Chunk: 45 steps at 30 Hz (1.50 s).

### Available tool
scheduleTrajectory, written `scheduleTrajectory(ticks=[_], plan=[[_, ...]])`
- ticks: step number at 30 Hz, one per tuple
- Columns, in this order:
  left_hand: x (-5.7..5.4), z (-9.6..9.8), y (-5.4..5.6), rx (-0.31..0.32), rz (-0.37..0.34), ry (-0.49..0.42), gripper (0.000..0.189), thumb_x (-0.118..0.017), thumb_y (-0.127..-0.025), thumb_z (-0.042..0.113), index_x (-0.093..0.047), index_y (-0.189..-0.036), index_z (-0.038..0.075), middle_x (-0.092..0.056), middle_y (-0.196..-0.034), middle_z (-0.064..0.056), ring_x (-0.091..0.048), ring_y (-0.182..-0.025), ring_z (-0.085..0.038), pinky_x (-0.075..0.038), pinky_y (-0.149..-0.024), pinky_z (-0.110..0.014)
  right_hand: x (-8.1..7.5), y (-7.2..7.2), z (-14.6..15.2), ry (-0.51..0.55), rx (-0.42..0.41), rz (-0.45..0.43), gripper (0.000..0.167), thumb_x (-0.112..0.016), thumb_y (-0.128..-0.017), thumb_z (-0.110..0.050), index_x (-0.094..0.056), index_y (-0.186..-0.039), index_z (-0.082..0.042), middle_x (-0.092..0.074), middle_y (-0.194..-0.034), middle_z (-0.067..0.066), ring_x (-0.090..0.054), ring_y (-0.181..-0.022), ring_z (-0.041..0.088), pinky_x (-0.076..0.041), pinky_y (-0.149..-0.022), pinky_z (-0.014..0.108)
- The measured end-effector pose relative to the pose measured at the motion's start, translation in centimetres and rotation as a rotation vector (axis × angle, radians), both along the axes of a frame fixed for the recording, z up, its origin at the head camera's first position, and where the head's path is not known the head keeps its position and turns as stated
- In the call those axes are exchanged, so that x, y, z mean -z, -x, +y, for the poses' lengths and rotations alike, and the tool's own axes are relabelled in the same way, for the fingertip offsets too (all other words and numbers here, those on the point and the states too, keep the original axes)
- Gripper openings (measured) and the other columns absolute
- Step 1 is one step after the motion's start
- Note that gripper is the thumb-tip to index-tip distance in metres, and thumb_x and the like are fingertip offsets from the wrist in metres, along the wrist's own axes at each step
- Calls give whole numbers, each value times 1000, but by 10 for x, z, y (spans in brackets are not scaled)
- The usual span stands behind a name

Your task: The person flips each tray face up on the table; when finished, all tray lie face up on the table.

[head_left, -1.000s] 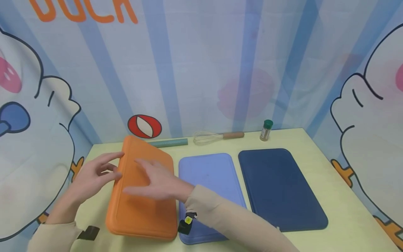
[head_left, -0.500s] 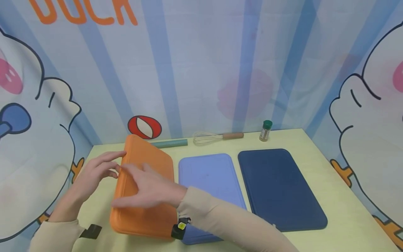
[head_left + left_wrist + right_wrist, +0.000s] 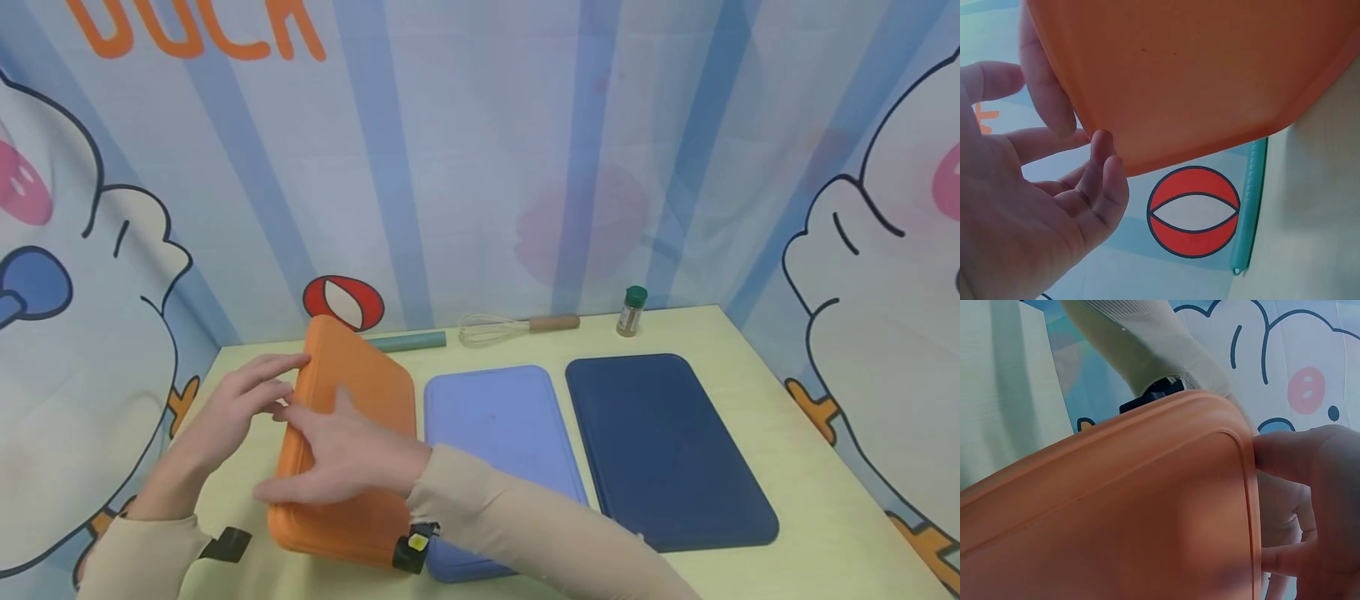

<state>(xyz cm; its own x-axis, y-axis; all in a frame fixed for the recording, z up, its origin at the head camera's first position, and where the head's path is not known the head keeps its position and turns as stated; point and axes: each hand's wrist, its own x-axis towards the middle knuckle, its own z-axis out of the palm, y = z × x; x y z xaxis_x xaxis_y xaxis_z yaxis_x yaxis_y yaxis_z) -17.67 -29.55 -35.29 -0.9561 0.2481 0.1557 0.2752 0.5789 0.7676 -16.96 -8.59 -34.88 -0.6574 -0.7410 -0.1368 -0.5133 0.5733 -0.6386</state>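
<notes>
An orange rectangular plastic tray (image 3: 367,375) stands tilted, its left long side raised and its right side low beside the blue tray (image 3: 491,417). At the raised edge my left hand (image 3: 225,408) holds on near the far corner, its fingertips bent against the rim, as the left wrist view shows. My right hand (image 3: 348,454) reaches across the upper face and grips the same edge closer to me, fingers over the rim and thumb extending past it. In the right wrist view, two digits (image 3: 1285,559) of that hand meet the rim. The smooth other face (image 3: 1210,75) shows in the left wrist view.
A navy tray (image 3: 667,450) lies flat to the right. Along the back of the table (image 3: 817,517) are a green rod (image 3: 408,342), a whisk (image 3: 555,323) and a green-capped spice jar (image 3: 632,312). A printed cloth (image 3: 480,150) hangs behind.
My right hand has moved left from above the orange tray to its raised edge. The tray has tipped a little steeper, and my left hand has shifted slightly right with it.
</notes>
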Motion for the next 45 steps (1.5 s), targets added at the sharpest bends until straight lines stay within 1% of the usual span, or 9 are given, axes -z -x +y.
scheduleTrajectory(ticks=[5, 11, 14, 23, 26, 30, 35, 40, 45], plan=[[1, 1, 3, -14, -1, 43, 43, -48, -111, 18, -55, -153, 10, -51, -154, -12, -66, -94, -16, -53, -84, -27, -1, -1, 0, -7, 17, 20, 79, -61, -93, -72, -37, -159, -37, -42, -159, -20, -5, -162, 36, -38, -120, 51], [4, 1, 6, -17, 25, 108, 45, -54, -110, 19, -53, -155, 12, -49, -157, -15, -66, -115, -35, -54, -86, -42, -1, -2, 0, -8, 21, 36, 71, -63, -93, -70, -43, -151, -33, -50, -153, -17, -7, -162, 34, -40, -119, 47], [4, 1, 8, -14, 32, 119, 46, -55, -110, 19, -53, -155, 12, -48, -157, -16, -65, -118, -39, -52, -87, -47, 0, -3, 0, -3, 26, 34, 69, -63, -93, -70, -45, -148, -33, -51, -152, -17, -7, -162, 33, -40, -118, 46], [5, 2, 13, -17, 46, 98, 45, -56, -109, 18, -55, -154, 13, -49, -158, -15, -65, -119, -39, -53, -89, -48, 1, -2, 2, 57, 30, 22, 58, -65, -94, -65, -45, -137, -32, -55, -142, -16, -15, -160, 35, -46, -112, 42], [5, 3, 13, -10, 44, 79, 45, -56, -108, 19, -55, -153, 11, -49, -157, -15, -64, -120, -40, -54, -85, -44, 1, -2, 2, 55, 21, 34, 59, -65, -96, -62, -46, -144, -34, -55, -145, -17, -17, -159, 34, -44, -114, 42], [4, 4, 14, -6, 47, 73, 45, -58, -108, 20, -55, -153, 12, -49, -157, -14, -64, -119, -39, -56, -80, -35, 0, -1, 1, 24, 5, 68, 59, -63, -96, -59, -48, -149, -36, -62, -136, -16, -28, -150, 26, -46, -106, 36], [4, 5, 14, -8, 60, 76, 45, -58, -108, 20, -56, -152, 14, -50, -156, -13, -66, -116, -37, -57, -79, -35, -1, -1, 2, 26, 7, 73, 43, -66, -95, -56, -52, -129, -34, -63, -102, -13, -38, -118, 15, -48, -82, 27], [5, 5, 15, -11, 59, 78, 45, -59, -108, 22, -56, -153, 16, -51, -156, -11, -67, -116, -35, -56, -81, -38, -4, -2, 4, 35, 1, 76, 36, -68, -94, -52, -49, -117, -32, -62, -90, -10, -39, -108, 13, -48, -75, 26], [6, 5, 15, -20, 35, 66, 47, -57, -110, 27, -53, -155, 18, -53, -156, -9, -67, -113, -12, -55, -87, -33, -7, -3, 6, 43, 18, 55, 35, -71, -92, -50, -48, -112, -32, -60, -92, -6, -40, -106, 11, -48, -73, 25]])
